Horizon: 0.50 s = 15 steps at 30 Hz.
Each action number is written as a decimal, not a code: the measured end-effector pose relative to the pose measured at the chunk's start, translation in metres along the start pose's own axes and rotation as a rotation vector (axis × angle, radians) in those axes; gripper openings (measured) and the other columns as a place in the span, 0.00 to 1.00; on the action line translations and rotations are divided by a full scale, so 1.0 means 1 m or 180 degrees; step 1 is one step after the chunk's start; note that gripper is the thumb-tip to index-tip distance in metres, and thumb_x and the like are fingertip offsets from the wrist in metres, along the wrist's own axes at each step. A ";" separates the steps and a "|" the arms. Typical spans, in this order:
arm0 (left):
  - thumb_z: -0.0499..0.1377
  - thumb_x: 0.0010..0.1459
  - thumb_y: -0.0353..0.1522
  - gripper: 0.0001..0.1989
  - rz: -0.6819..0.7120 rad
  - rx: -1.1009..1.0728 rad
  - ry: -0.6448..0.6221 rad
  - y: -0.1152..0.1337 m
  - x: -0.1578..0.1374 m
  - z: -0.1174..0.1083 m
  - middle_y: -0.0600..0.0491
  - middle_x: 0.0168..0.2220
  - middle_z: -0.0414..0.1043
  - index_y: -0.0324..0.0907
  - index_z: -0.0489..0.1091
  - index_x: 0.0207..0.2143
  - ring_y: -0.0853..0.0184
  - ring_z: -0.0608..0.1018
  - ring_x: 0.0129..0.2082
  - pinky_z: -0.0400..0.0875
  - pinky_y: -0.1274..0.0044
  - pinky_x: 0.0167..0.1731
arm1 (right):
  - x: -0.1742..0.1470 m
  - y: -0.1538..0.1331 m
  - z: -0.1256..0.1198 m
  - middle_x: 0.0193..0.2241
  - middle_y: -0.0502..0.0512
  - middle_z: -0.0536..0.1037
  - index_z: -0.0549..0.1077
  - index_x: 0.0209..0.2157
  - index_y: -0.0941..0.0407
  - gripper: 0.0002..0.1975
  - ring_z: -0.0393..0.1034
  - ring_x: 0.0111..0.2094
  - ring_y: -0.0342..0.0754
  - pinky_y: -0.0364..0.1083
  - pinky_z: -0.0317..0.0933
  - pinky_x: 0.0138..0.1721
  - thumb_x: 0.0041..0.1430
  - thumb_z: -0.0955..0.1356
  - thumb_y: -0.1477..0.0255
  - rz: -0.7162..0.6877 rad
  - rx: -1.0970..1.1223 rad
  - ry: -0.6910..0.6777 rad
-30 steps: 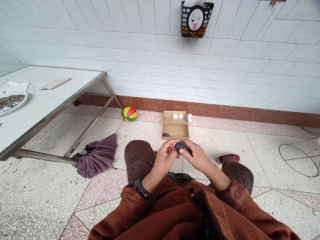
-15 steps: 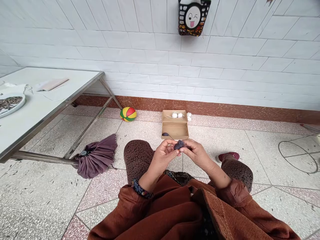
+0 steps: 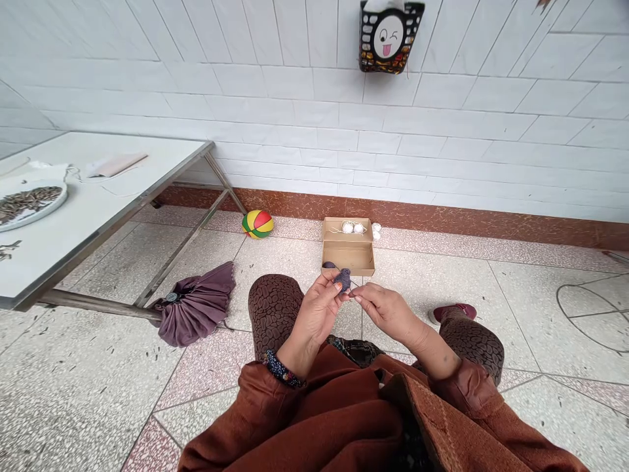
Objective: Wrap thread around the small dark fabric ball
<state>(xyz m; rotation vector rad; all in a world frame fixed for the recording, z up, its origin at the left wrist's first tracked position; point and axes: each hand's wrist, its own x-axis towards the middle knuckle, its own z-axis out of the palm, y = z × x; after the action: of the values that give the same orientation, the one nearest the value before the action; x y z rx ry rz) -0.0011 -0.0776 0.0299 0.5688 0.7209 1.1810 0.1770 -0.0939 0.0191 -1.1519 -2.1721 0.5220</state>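
Observation:
I sit on a tiled floor with my knees up. My left hand (image 3: 320,308) pinches a small dark purple-grey yarn ball (image 3: 343,278) at its fingertips. My right hand (image 3: 386,308) is just right of it, its thumb and forefinger pinched together, seemingly on a thin strand from the ball; the strand itself is too fine to see clearly. Beyond my hands an open cardboard box (image 3: 348,252) lies on the floor, with a dark yarn ball (image 3: 328,265) at its near left corner and white balls (image 3: 354,228) in its lid.
A white metal-legged table (image 3: 98,203) stands at the left with a plate of seeds (image 3: 27,202) and a cloth. A folded purple umbrella (image 3: 194,303) lies by its legs. A coloured ball (image 3: 257,223) rests near the wall. A bag with a winking face (image 3: 388,36) hangs above.
My right hand has drawn away from the yarn ball to the right, and the ball now stays in my left hand alone, slightly higher and further left.

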 end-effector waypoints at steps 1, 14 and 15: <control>0.70 0.48 0.32 0.15 0.0039 0.0037 0.0052 -0.002 0.000 0.000 0.54 0.39 0.72 0.41 0.71 0.38 0.72 0.73 0.35 0.68 0.77 0.37 | -0.001 -0.002 -0.001 0.36 0.56 0.78 0.75 0.45 0.53 0.13 0.74 0.36 0.49 0.46 0.68 0.38 0.73 0.60 0.70 -0.0057 -0.0134 -0.0074; 0.65 0.49 0.27 0.12 0.0119 0.1810 -0.1022 -0.006 -0.010 0.002 0.54 0.35 0.71 0.41 0.68 0.37 0.69 0.73 0.36 0.65 0.75 0.40 | 0.017 0.003 -0.029 0.32 0.54 0.76 0.77 0.37 0.53 0.14 0.72 0.34 0.47 0.46 0.66 0.37 0.72 0.63 0.64 -0.0134 0.0486 0.0419; 0.65 0.50 0.27 0.13 0.0073 0.1775 -0.1126 -0.007 -0.011 0.003 0.54 0.36 0.71 0.42 0.68 0.38 0.69 0.72 0.36 0.65 0.76 0.40 | 0.017 0.006 -0.027 0.31 0.54 0.76 0.77 0.36 0.53 0.14 0.72 0.34 0.47 0.46 0.66 0.37 0.72 0.63 0.65 -0.0086 0.0598 0.0473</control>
<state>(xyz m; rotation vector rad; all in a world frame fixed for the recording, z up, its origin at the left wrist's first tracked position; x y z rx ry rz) 0.0027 -0.0897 0.0289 1.2204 0.7356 0.8587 0.1914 -0.0748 0.0409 -1.0252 -1.9641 0.5958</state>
